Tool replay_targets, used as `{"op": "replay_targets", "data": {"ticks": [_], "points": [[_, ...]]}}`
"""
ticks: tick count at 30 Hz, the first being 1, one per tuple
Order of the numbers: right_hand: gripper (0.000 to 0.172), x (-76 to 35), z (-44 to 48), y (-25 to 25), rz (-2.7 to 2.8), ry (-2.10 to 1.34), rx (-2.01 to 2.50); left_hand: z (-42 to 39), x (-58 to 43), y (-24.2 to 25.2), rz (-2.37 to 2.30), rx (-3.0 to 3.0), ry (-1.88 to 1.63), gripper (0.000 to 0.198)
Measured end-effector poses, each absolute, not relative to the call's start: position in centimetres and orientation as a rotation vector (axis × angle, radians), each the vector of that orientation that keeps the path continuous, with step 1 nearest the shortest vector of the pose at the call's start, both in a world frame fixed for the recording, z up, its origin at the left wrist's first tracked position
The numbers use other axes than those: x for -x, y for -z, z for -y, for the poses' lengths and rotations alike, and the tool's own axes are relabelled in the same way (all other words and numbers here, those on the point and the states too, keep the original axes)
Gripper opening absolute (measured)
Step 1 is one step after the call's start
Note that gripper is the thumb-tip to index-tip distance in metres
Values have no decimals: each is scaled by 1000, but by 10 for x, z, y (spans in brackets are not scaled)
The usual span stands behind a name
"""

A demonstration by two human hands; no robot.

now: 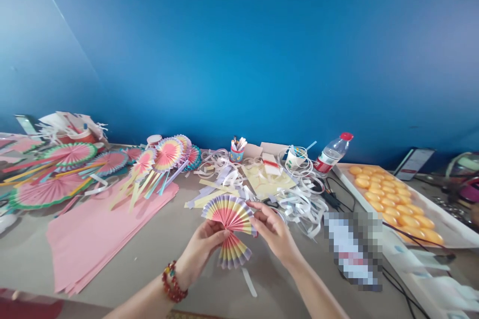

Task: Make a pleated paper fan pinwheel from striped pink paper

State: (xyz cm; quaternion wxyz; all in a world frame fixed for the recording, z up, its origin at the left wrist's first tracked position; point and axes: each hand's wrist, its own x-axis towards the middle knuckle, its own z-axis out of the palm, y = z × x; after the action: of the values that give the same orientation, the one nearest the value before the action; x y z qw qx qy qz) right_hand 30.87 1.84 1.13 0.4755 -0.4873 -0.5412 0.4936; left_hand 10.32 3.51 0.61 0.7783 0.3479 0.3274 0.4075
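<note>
A pleated paper fan, pink at its centre with yellow and lilac bands, is spread partly round above the grey table. My left hand pinches it at the left, thumb on the folds near the centre. At its right edge, my right hand holds the pleats between thumb and fingers. The fan has a gap on its left and on its lower right. Just below it, a short white strip lies on the table.
Pink sheets and finished paper fans lie at the left. Behind my hands are tangled paper strips and a pen cup. A bottle, cables and a tray of orange ovals stand at the right.
</note>
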Motion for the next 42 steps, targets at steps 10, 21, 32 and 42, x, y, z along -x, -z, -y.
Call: {"op": "replay_targets", "data": {"ticks": [10, 21, 32, 42], "points": [[45, -298, -30, -13, 1296, -1098, 1249, -33, -103, 1, -776, -664, -838, 26], [47, -291, -14, -14, 1273, -1116, 1230, -25, -99, 8, -701, -609, -829, 22], [47, -293, -9, -13, 1144, -1338, 1092, -29, -105, 8, -712, -551, -871, 26], [51, -302, 0, -8, 1172, -1331, 992, -37, -113, 10, -675, -556, -906, 23]]}}
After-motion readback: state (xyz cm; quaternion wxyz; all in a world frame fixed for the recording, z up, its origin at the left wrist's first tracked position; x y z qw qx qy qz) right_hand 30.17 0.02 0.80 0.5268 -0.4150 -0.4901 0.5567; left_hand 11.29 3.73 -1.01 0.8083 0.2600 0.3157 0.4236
